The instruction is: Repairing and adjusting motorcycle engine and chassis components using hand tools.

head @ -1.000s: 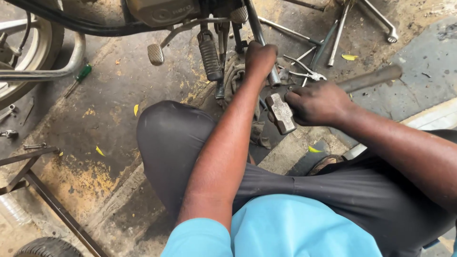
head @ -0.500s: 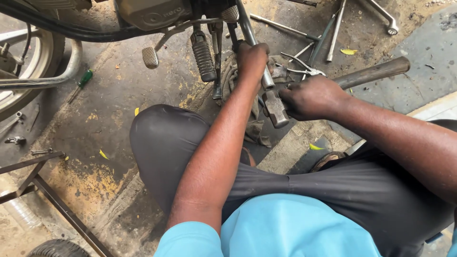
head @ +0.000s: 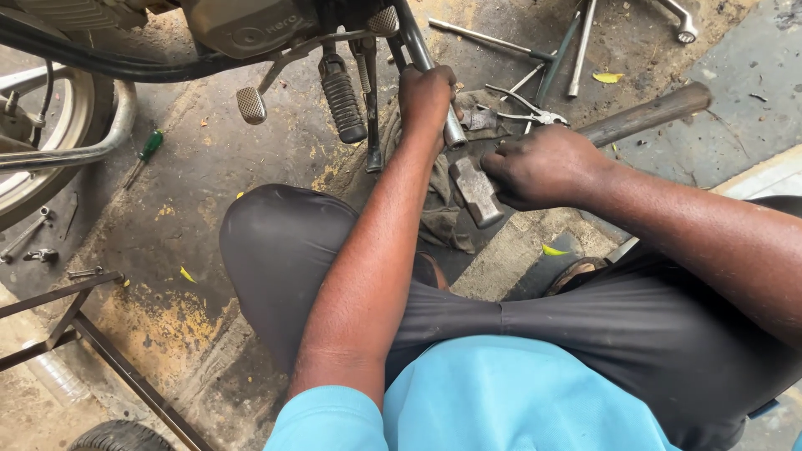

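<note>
Two hands busy: left hand [head: 428,100] clenched round steel rod [head: 433,79] under motorcycle; right hand [head: 543,167] gripping hammer [head: 476,192] near its head, handle trailing up-right, head just below-right of rod.

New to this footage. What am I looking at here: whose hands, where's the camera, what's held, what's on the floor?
One view only, from a camera on the person's head, looking down at their own arms and bent knees. The left hand grips a metal tube on a motorcycle. The right hand holds a hammer close to its head, wooden handle pointing away. On the concrete floor lie pliers, long wrenches, a green screwdriver and a dirty rag.
</note>
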